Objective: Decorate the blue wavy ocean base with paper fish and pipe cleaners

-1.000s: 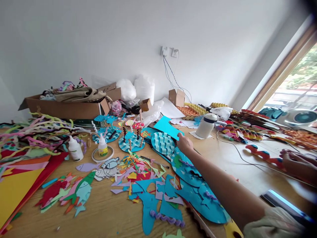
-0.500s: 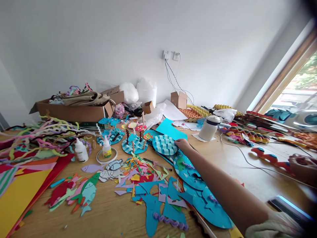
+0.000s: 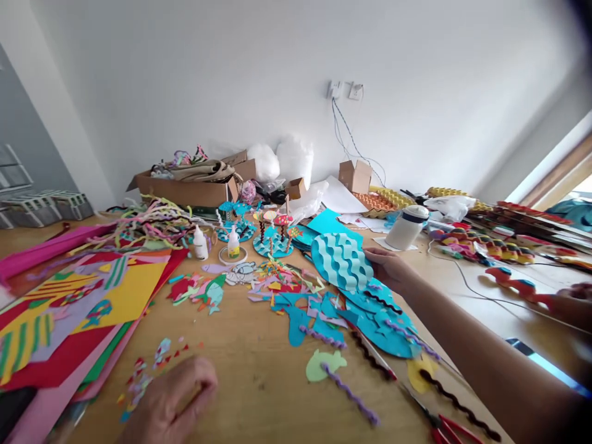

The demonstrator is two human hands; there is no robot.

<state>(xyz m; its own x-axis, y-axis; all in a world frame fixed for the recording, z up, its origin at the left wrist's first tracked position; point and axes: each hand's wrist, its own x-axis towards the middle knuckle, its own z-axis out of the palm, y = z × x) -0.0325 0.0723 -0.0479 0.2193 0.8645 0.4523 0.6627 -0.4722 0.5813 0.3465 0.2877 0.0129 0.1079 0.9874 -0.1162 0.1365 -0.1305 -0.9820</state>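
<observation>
Shows at the far left a spread of coloured paper sheets (image 3: 148, 290), some with cut stripes laid on them. Rests the left hand (image 3: 171, 394) low by the table's near edge, with fingers curled in; cannot tell if pinching anything. Has two glue bottles (image 3: 200, 243) upright farther back, just beyond cut-out fish (image 3: 215, 291), loose and apparently unmounted. Then comes to two round blue bases (image 3: 272, 251) with wavy strips and upright fish, to judge by looks quite far along. Leaves blue scraps (image 3: 300, 327) strewn nearer, behind a light-green cut-out (image 3: 319, 365) touched by a purple twisted stem (image 3: 349, 391). Pinches the right edge of a wavy-striped blue disc (image 3: 342, 262) in the right hand (image 3: 386, 266), tilted above other blue pieces; seems to have its wave strips in place but no upright figures. Keeps a white container (image 3: 406, 228) behind and red-handled scissors (image 3: 446, 428) near the front, lying unused. Ends with a co-worker's hand (image 3: 573, 305) at an orange wavy strip (image 3: 520, 285).
</observation>
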